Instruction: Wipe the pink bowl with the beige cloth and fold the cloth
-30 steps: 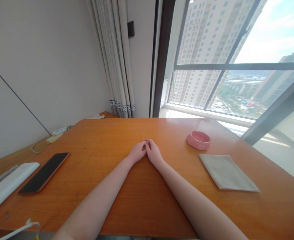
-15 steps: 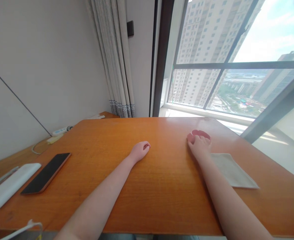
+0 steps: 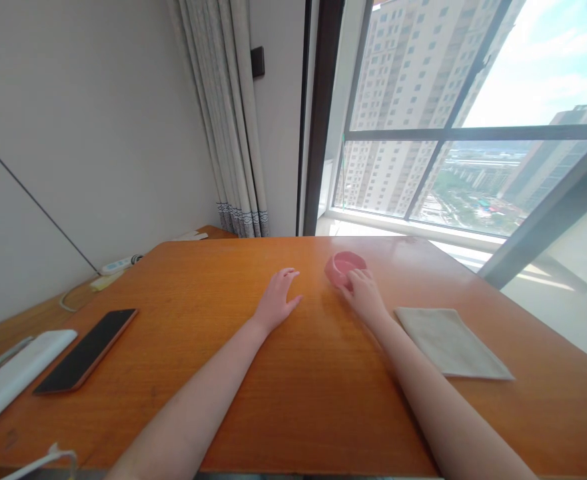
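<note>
My right hand (image 3: 364, 292) grips the near right rim of a small round pink bowl (image 3: 339, 265), fingers over the edge and thumb outside. The bowl is tilted, its hollow partly facing me, and seems slightly off the wooden table (image 3: 293, 400); its underside is hidden. To the left of it my left hand (image 3: 277, 300) is open, thumb and fingers apart, with nothing in it. A gap separates that hand from the bowl. A folded light grey cloth (image 3: 456, 341) lies flat to the right, beside my right forearm.
On the left of the table lie a dark phone (image 3: 87, 351) and a white flat device (image 3: 23, 373) with a handle-like strip. A white cable (image 3: 53, 457) rests at the near left edge. A power strip (image 3: 117, 265) lies by the wall; a window (image 3: 423, 167) stands beyond.
My right hand has brought the bowl leftward from beside the cloth towards the middle and tilted it. My left hand has gone from loosely curled to open.
</note>
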Action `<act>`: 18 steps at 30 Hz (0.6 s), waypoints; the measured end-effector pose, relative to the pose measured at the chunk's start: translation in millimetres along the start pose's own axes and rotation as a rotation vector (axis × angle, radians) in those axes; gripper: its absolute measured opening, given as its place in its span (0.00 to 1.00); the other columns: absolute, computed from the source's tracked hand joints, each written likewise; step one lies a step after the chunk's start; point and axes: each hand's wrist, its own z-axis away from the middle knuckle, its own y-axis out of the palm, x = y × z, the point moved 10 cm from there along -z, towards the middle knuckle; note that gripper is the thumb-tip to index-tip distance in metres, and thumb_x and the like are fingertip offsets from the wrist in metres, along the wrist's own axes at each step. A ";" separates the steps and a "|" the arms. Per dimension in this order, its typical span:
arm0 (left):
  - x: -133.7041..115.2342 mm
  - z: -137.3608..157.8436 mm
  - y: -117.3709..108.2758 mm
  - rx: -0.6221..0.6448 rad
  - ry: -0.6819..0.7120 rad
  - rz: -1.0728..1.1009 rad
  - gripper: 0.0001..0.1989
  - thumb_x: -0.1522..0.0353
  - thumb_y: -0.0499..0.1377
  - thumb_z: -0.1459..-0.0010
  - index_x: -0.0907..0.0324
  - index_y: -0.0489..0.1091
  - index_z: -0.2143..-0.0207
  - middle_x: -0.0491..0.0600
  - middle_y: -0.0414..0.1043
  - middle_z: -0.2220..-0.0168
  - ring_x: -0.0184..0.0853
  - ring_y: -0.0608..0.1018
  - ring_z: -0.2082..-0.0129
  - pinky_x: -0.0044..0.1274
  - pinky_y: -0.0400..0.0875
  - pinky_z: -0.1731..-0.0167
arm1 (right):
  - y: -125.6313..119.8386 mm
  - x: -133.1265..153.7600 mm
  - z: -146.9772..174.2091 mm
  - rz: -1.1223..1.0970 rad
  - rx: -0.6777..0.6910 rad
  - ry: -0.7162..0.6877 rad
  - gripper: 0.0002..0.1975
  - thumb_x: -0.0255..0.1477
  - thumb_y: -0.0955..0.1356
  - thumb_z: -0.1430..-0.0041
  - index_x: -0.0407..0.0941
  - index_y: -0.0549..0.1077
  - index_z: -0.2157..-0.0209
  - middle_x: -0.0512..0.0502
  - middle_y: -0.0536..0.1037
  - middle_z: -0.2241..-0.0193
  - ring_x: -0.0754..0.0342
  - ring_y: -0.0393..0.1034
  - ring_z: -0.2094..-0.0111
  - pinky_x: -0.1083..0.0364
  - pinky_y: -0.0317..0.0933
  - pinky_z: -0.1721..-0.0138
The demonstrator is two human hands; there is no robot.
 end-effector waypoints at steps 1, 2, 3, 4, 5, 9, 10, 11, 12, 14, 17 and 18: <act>-7.7 0.4 -2.9 -0.007 0.050 -0.038 0.28 0.64 0.57 0.44 0.56 0.55 0.42 0.56 0.55 0.39 0.41 0.58 0.39 0.37 0.54 0.41 | 4.4 22.7 0.9 -0.051 0.023 -0.093 0.06 0.30 0.64 0.43 0.46 0.66 0.73 0.44 0.71 0.71 0.46 0.61 0.63 0.47 0.57 0.55; -14.0 0.9 -3.7 0.003 0.092 -0.074 0.30 0.62 0.58 0.45 0.56 0.53 0.41 0.57 0.52 0.38 0.42 0.55 0.37 0.38 0.52 0.40 | 7.5 43.8 3.2 -0.098 0.042 -0.178 0.05 0.29 0.64 0.43 0.46 0.66 0.73 0.45 0.71 0.71 0.47 0.62 0.62 0.46 0.57 0.52; -18.8 1.3 -3.4 0.020 0.125 -0.107 0.31 0.61 0.58 0.45 0.56 0.53 0.40 0.57 0.49 0.37 0.43 0.52 0.36 0.40 0.51 0.39 | 9.6 62.4 6.5 -0.138 0.059 -0.255 0.04 0.29 0.65 0.43 0.46 0.67 0.72 0.46 0.71 0.70 0.47 0.62 0.62 0.44 0.56 0.50; -22.2 1.5 -2.8 0.036 0.148 -0.137 0.31 0.60 0.59 0.45 0.56 0.55 0.41 0.58 0.47 0.36 0.44 0.50 0.35 0.41 0.50 0.39 | 10.6 77.6 10.3 -0.168 0.073 -0.318 0.03 0.29 0.65 0.43 0.46 0.67 0.70 0.46 0.71 0.70 0.48 0.62 0.61 0.43 0.54 0.47; -24.3 1.3 -2.1 0.049 0.163 -0.162 0.28 0.59 0.59 0.45 0.56 0.58 0.44 0.58 0.45 0.35 0.45 0.47 0.35 0.42 0.50 0.40 | 10.7 88.7 13.8 -0.187 0.083 -0.365 0.01 0.28 0.65 0.43 0.47 0.68 0.69 0.47 0.72 0.69 0.48 0.63 0.60 0.42 0.53 0.46; -33.5 -1.0 3.5 0.120 0.220 -0.183 0.15 0.58 0.58 0.45 0.58 0.67 0.60 0.56 0.55 0.39 0.45 0.48 0.35 0.43 0.50 0.40 | 7.0 103.4 22.6 -0.215 0.093 -0.433 0.02 0.29 0.65 0.42 0.47 0.70 0.68 0.47 0.72 0.69 0.49 0.64 0.61 0.40 0.51 0.43; -37.2 -1.1 5.8 0.151 0.244 -0.177 0.12 0.59 0.57 0.44 0.58 0.67 0.63 0.55 0.60 0.42 0.43 0.52 0.36 0.43 0.50 0.40 | 5.7 104.2 23.8 -0.227 0.095 -0.443 0.02 0.29 0.65 0.42 0.47 0.70 0.68 0.47 0.72 0.69 0.50 0.65 0.60 0.40 0.51 0.43; -40.5 -1.1 6.8 0.177 0.261 -0.170 0.10 0.61 0.57 0.43 0.58 0.66 0.64 0.54 0.65 0.46 0.42 0.56 0.37 0.42 0.50 0.40 | 3.4 104.6 24.4 -0.241 0.087 -0.449 0.03 0.30 0.65 0.42 0.47 0.70 0.67 0.47 0.72 0.67 0.50 0.65 0.59 0.40 0.51 0.42; -42.4 -1.2 5.6 0.189 0.265 -0.163 0.09 0.62 0.57 0.43 0.58 0.66 0.65 0.54 0.68 0.49 0.41 0.59 0.39 0.42 0.52 0.40 | -0.2 103.8 24.1 -0.252 0.063 -0.445 0.04 0.31 0.65 0.42 0.47 0.70 0.66 0.45 0.72 0.64 0.49 0.65 0.56 0.40 0.51 0.42; -39.2 -1.4 -5.5 0.163 0.229 -0.157 0.10 0.62 0.58 0.44 0.59 0.65 0.65 0.54 0.69 0.54 0.41 0.64 0.44 0.40 0.57 0.42 | -11.8 95.9 21.1 -0.271 -0.041 -0.383 0.10 0.33 0.65 0.42 0.47 0.70 0.59 0.41 0.69 0.55 0.45 0.61 0.48 0.39 0.49 0.41; -10.3 2.2 -43.0 0.015 0.087 -0.204 0.11 0.62 0.60 0.46 0.59 0.63 0.66 0.55 0.68 0.57 0.42 0.69 0.51 0.37 0.65 0.49 | -24.7 68.2 16.0 -0.299 -0.201 -0.193 0.15 0.33 0.63 0.41 0.46 0.67 0.52 0.38 0.61 0.44 0.43 0.50 0.40 0.38 0.50 0.41; 6.5 5.7 -58.5 -0.038 0.022 -0.242 0.11 0.62 0.60 0.46 0.59 0.63 0.68 0.54 0.68 0.59 0.42 0.70 0.53 0.36 0.66 0.51 | -23.8 56.9 14.7 -0.306 -0.220 -0.126 0.14 0.32 0.62 0.40 0.46 0.67 0.53 0.38 0.60 0.44 0.43 0.50 0.39 0.38 0.51 0.41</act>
